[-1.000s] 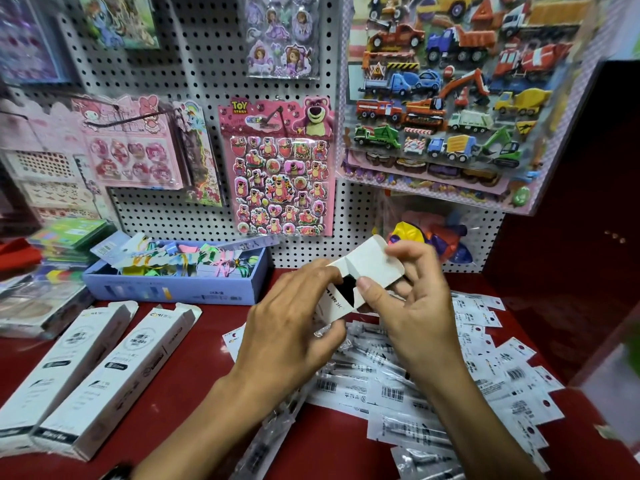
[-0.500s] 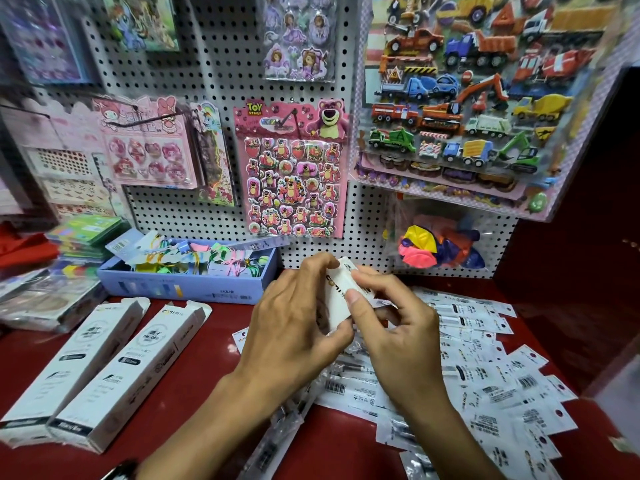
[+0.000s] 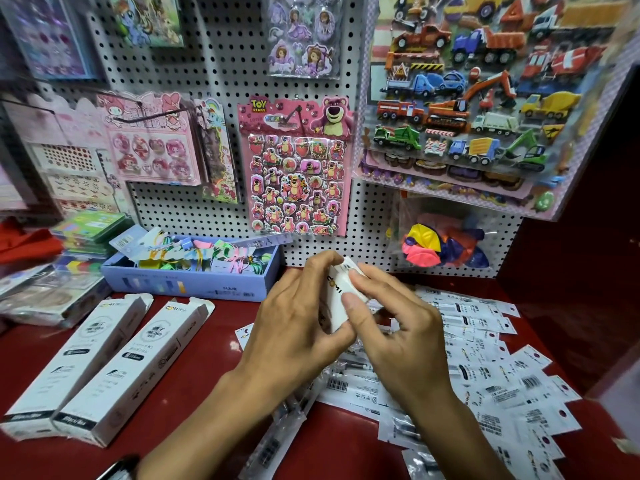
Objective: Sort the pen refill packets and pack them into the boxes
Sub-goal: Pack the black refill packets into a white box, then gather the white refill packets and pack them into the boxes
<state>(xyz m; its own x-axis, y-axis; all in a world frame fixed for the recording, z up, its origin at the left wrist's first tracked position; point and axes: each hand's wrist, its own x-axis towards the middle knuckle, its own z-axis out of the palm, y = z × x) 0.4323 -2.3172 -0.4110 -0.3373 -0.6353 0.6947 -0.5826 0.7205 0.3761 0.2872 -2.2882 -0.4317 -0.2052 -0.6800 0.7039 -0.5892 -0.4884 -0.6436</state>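
Observation:
A white refill box (image 3: 337, 299) stands on end between both hands above the red counter (image 3: 221, 337). My left hand (image 3: 298, 323) grips its left side, fingers curled over the top. From the right, my right hand (image 3: 391, 327) holds it, thumb and fingertips pressed on its closed top flap. Several pen refill packets (image 3: 485, 362) lie scattered under and right of the hands. Two more white boxes (image 3: 128, 368) lie side by side at the left, their far flaps open.
A blue tray (image 3: 194, 285) of colourful items sits at the back left against the pegboard (image 3: 214, 64), which carries hanging sticker sheets. Stacked packs fill the far left. A bag of balloons (image 3: 443, 247) leans at the back right.
The box's top flap, open a second ago, is now folded shut under my right fingers. The box has dropped a little lower between the hands.

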